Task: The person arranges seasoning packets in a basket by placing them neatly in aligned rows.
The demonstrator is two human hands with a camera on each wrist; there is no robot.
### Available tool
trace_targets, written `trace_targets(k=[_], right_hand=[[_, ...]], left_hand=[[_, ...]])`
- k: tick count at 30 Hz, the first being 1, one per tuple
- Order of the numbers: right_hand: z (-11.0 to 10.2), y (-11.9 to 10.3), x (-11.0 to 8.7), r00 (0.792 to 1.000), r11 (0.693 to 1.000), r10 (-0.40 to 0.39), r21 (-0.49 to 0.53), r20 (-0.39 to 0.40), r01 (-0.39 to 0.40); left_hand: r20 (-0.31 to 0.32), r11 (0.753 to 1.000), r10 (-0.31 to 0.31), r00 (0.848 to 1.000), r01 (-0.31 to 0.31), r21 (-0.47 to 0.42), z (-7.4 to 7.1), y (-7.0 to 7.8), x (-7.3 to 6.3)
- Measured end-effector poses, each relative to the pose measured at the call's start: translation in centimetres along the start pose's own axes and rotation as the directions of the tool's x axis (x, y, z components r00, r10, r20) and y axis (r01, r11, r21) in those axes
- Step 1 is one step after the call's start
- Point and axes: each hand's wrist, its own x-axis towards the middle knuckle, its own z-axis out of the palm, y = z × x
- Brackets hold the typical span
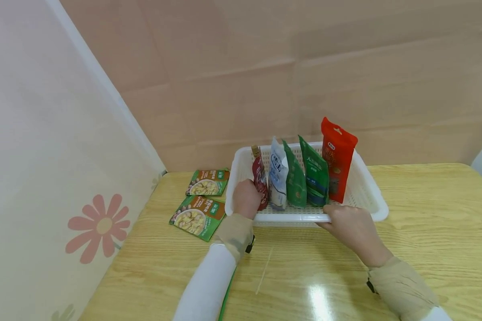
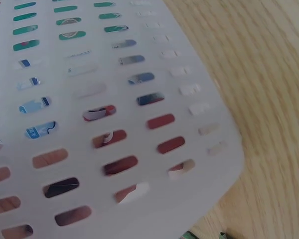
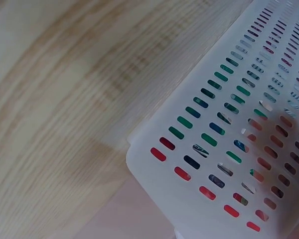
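A white plastic basket (image 1: 371, 189) with slotted walls stands on the wooden table. My left hand (image 1: 247, 196) reaches over its left front corner and grips a dark red bottle (image 1: 259, 171) with a gold cap. In the left wrist view, fingers show through the slots of the basket wall (image 2: 164, 214). My right hand (image 1: 351, 223) holds the front rim, with its fingertips mostly hidden. Beside the bottle stand a white-and-blue pouch (image 1: 278, 176), a green pouch (image 1: 295, 180), another green pouch (image 1: 315, 171) and a tall red pouch (image 1: 338, 156).
Two flat green-and-brown packets (image 1: 197, 218) lie on the table left of the basket, the nearer one close to its wall. A green edge (image 1: 226, 296) shows beside the left sleeve. A beige-covered wall (image 1: 241, 89) rises behind the basket.
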Motion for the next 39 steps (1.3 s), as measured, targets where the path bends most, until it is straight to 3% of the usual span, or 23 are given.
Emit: trace_targets(k=[15,20,24,31,35,39], right_hand=[[-0.3,0.3,-0.2,1.000,1.000,-0.004,-0.019,-0.008,0.004],[-0.2,0.2,-0.2,0.999,0.999,-0.027,-0.036,-0.042,0.025],[0.1,0.1,-0.3,0.996,0.998,-0.046,-0.044,-0.072,0.043],[0.3,-0.3,-0.2,0.998,0.999,-0.043,-0.034,-0.047,0.041],[0.1,-0.3,-0.3,0.999,0.999,-0.025,-0.031,-0.031,0.025],[-0.1,-0.2,-0.5,0.999,1.000,-0.003,-0.028,-0.036,0.002]], left_hand=[[-0.012,0.995,0.019,1.000,-0.017,0.096,-0.3,0.7,-0.1],[0.005,0.989,0.012,1.000,-0.013,0.146,-0.3,0.7,-0.1],[0.013,0.992,0.003,1.000,-0.005,0.126,-0.2,0.3,-0.2],[0.009,0.999,0.022,1.000,-0.023,0.049,-0.2,-0.7,-0.3],[0.031,0.997,0.058,0.998,-0.059,0.054,-0.1,-0.8,-0.3],[0.073,0.998,0.058,0.996,-0.056,-0.026,-0.2,-0.4,-0.2]])
